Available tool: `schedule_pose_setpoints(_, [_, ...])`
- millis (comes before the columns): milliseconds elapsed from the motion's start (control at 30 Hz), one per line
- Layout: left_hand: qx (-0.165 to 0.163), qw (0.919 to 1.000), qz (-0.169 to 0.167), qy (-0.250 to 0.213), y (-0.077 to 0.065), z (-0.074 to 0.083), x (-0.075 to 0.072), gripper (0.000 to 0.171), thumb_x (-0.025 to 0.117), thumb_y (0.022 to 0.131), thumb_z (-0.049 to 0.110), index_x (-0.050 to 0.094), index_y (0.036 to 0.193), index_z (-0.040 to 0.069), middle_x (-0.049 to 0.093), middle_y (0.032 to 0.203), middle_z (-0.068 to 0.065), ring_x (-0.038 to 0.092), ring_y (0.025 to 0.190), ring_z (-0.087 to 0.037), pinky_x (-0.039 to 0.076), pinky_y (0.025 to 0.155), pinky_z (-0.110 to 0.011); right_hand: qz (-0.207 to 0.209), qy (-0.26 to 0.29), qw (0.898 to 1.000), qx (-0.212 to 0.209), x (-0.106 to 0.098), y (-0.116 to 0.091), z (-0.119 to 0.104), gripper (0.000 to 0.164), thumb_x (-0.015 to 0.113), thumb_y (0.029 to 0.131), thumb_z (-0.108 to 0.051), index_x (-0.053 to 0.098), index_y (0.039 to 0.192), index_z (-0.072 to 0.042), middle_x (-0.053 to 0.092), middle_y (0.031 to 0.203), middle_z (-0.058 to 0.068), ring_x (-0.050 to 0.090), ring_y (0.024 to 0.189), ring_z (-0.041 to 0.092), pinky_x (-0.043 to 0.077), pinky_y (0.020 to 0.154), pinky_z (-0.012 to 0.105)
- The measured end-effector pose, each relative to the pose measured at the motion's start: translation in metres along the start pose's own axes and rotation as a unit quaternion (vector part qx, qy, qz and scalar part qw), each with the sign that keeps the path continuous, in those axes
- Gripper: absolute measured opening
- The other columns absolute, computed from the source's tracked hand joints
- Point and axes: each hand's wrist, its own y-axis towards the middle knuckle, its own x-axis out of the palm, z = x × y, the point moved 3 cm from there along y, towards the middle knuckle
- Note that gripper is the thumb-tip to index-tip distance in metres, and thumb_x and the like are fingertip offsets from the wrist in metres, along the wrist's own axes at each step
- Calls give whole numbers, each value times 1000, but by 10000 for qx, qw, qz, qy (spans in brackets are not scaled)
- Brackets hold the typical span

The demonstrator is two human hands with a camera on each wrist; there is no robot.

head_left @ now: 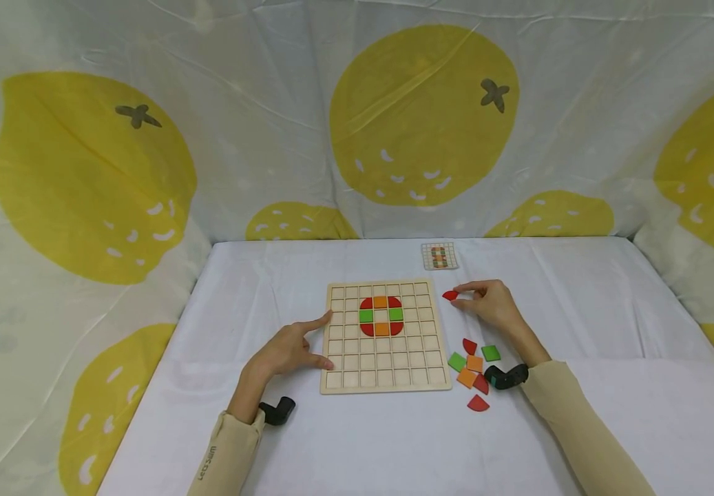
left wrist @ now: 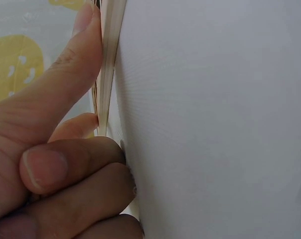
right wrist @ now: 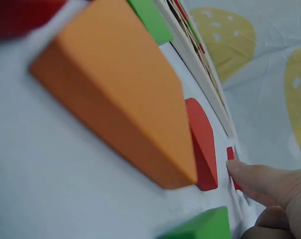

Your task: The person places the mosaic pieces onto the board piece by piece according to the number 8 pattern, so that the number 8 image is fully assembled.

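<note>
A square wooden grid board [head_left: 341, 344] lies on the white table. On it, several red quarter-circle tiles [head_left: 365, 303], orange squares [head_left: 381, 302] and green squares [head_left: 365, 315] form a ring around one bare cell. My left hand [head_left: 285, 350] rests at the board's left edge, thumb and index finger spread apart and touching the rim; its other fingers are bent in the left wrist view. Between thumb and index finger, my right hand [head_left: 493, 303] pinches a red quarter-circle tile [head_left: 449, 295] just right of the board's upper right corner.
Loose tiles lie right of the board: orange squares [head_left: 474, 363], green squares [head_left: 490, 353] and red quarter-circles [head_left: 478, 404]. A small pattern card [head_left: 439, 255] lies behind the board. Lemon-print cloth [head_left: 425, 117] hangs around the table.
</note>
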Motion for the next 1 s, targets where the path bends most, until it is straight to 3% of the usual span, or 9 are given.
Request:
schedule_pose_setpoints(100, [-14,10000,23,37,0,-1,0,108,94,71,39,35,161,33,30,58,5,26,54,-11,24,54,-25,22,-3,10000,-90,0,-2,-1,36,85,86,-23,79,116,-3,35,60,-3,34,57,14,25,53,26])
schedule_pose_setpoints(300, [10,10000,38,52,0,-1,0,108,94,71,40,35,161,33,30,58,5,27,54,-11,24,55,-25,119,-134,9998,114,0,-6,-5,35,86,85,-26,79,111,-3,38,61,-2,36,58,14,26,54,26])
schedule_pose_setpoints(467, [95,9999,36,39,0,-1,0,109,94,72,39,34,162,31,31,57,5,28,54,-11,26,56,-25,46,-109,9998,127,3,-20,-18,35,85,86,-30,80,110,-5,35,60,-1,34,57,18,24,52,27])
schedule_pose_setpoints(733, [89,10000,-9,25,1,-1,1,108,94,73,37,33,162,31,31,58,6,29,53,-10,27,54,-24,-364,131,9991,-166,27,-52,-42,33,88,84,-30,80,106,-6,32,58,-3,31,50,14,22,46,24])
schedule_pose_setpoints(1000, [53,10000,35,44,2,1,2,109,94,72,39,33,162,32,29,58,6,28,53,-10,26,54,-25,-548,158,9978,-348,53,-70,-61,28,89,82,-27,80,100,-8,31,59,-4,30,55,13,22,51,23])
